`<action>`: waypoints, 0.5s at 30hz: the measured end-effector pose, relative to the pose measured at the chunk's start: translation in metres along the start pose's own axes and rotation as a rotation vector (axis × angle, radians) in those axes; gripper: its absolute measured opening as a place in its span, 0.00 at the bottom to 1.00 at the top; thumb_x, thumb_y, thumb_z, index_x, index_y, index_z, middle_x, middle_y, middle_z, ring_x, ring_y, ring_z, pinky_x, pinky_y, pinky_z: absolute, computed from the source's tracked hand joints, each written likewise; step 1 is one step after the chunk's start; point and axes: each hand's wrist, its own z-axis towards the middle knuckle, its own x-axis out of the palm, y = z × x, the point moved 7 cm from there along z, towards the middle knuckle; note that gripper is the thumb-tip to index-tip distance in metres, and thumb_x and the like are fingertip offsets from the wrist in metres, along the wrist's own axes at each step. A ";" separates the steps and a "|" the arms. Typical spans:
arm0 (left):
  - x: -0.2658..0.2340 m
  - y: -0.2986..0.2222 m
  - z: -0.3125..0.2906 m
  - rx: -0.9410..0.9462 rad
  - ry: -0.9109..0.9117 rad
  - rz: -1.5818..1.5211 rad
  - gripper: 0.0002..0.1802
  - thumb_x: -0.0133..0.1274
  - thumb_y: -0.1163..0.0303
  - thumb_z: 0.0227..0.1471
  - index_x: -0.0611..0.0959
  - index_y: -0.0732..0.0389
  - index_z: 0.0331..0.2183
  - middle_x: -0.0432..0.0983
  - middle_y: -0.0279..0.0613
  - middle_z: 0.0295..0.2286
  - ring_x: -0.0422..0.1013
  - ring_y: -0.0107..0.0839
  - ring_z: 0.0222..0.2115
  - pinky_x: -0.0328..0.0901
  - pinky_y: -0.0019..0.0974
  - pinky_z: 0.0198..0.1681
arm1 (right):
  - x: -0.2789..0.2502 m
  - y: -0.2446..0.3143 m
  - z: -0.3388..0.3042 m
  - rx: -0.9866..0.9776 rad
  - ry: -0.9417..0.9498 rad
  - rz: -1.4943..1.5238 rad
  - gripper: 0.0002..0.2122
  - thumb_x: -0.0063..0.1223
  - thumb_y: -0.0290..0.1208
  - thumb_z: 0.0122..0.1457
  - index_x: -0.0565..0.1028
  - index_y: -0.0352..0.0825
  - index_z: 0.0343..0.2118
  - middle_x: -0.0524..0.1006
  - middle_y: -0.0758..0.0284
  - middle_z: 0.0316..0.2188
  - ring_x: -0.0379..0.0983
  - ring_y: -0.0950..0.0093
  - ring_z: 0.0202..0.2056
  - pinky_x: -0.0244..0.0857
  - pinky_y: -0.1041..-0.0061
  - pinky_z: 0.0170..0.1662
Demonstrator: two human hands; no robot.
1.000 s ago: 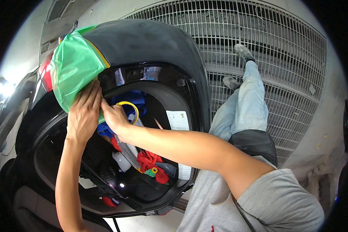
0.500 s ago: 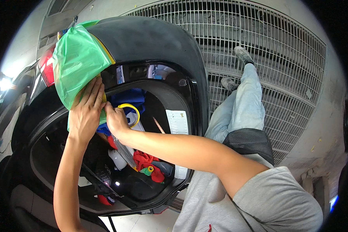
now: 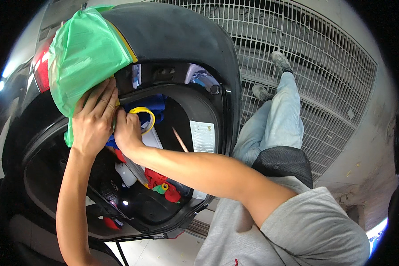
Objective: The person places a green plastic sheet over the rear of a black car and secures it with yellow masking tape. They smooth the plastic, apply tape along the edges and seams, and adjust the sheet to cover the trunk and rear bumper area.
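A sheet of thin green plastic (image 3: 82, 57) covers the rear corner of a dark car panel (image 3: 173, 33), and yellow tape (image 3: 127, 45) runs along its edge. My left hand (image 3: 93, 119) lies against the lower part of the sheet, fingers stretched out and flat. Close beside it, my right hand (image 3: 129, 133) is closed, with its fingertips near the edge of the sheet and mostly hidden. A roll of yellow tape (image 3: 151, 120) sticks out from behind the right hand's fingers and seems to be in its grip.
Below my hands, the open trunk (image 3: 177, 99) holds red cloth (image 3: 153, 177), a white spray-gun-like cup (image 3: 126, 174), a pencil (image 3: 179, 138) and blue cloth (image 3: 157, 103). A white sheet (image 3: 203, 136) lies along its right side. A red tail light (image 3: 42, 66) sits left of the plastic. Metal floor grating (image 3: 314, 57) is underfoot.
The view has shifted a little. My right hand has edged slightly left along the sheet, and the tape roll has turned and risen with it. My left hand still lies flat on the plastic.
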 end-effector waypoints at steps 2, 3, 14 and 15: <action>0.003 0.002 -0.001 -0.012 0.026 0.005 0.24 0.60 0.72 0.47 0.85 0.64 0.49 0.77 0.43 0.57 0.69 0.35 0.61 0.59 0.46 0.66 | 0.003 -0.019 0.000 0.243 -0.056 -0.047 0.24 0.34 0.41 0.71 0.75 0.21 0.32 0.79 0.41 0.32 0.77 0.49 0.36 0.66 0.56 0.40; 0.003 0.002 -0.001 0.006 0.017 0.015 0.25 0.61 0.72 0.46 0.85 0.64 0.49 0.77 0.43 0.57 0.69 0.35 0.61 0.60 0.46 0.65 | -0.006 -0.014 0.001 0.171 -0.217 -0.092 0.27 0.36 0.43 0.71 0.76 0.21 0.29 0.78 0.42 0.28 0.76 0.51 0.32 0.65 0.56 0.39; -0.007 0.000 0.004 0.046 -0.041 0.013 0.25 0.61 0.72 0.43 0.85 0.64 0.47 0.79 0.41 0.53 0.72 0.36 0.56 0.65 0.43 0.58 | -0.031 0.026 -0.026 -0.145 0.143 -0.016 0.19 0.53 0.43 0.68 0.77 0.26 0.38 0.77 0.61 0.26 0.70 0.74 0.28 0.64 0.68 0.35; -0.013 0.000 0.005 0.041 -0.014 -0.040 0.25 0.60 0.73 0.43 0.85 0.64 0.47 0.80 0.40 0.52 0.73 0.36 0.54 0.66 0.43 0.56 | -0.037 0.030 -0.029 -0.184 0.157 -0.037 0.17 0.56 0.41 0.66 0.77 0.26 0.37 0.78 0.61 0.26 0.70 0.75 0.29 0.64 0.69 0.35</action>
